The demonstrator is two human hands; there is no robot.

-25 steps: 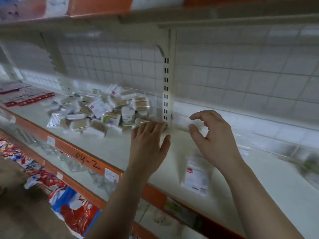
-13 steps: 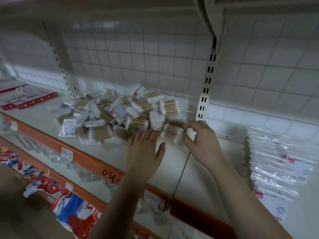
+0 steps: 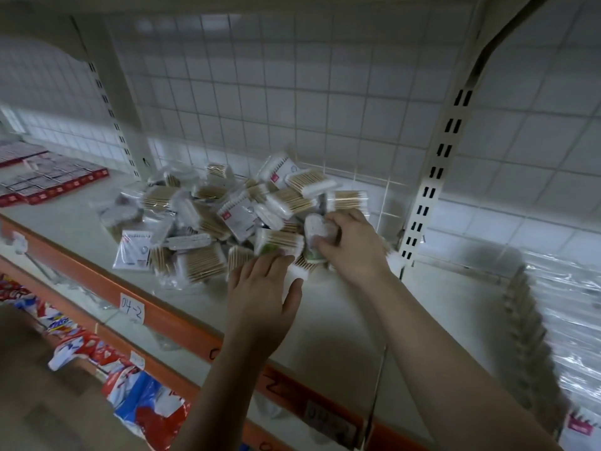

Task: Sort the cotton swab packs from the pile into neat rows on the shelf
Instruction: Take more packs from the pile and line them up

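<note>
At the five o'clock edge of the pile (image 3: 221, 216), heaped mid-shelf, a cotton swab pack (image 3: 320, 231) is gripped by the curled right hand (image 3: 353, 247), presumably for lifting out. The left hand (image 3: 263, 289), fingers straight, is laid against a neighbouring pack (image 3: 279, 243), likely steadying it. Crinkly clear film over wooden sticks is shown on the smooth pale shelf (image 3: 341, 323).

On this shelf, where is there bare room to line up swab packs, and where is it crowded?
Bare shelf lies between the pile of swab packs and the stacked clear bags on the right, and a smaller patch between the pile and the red boxes. Crowded: the pile, where the left hand reaches and the right hand grips a pack.
</note>
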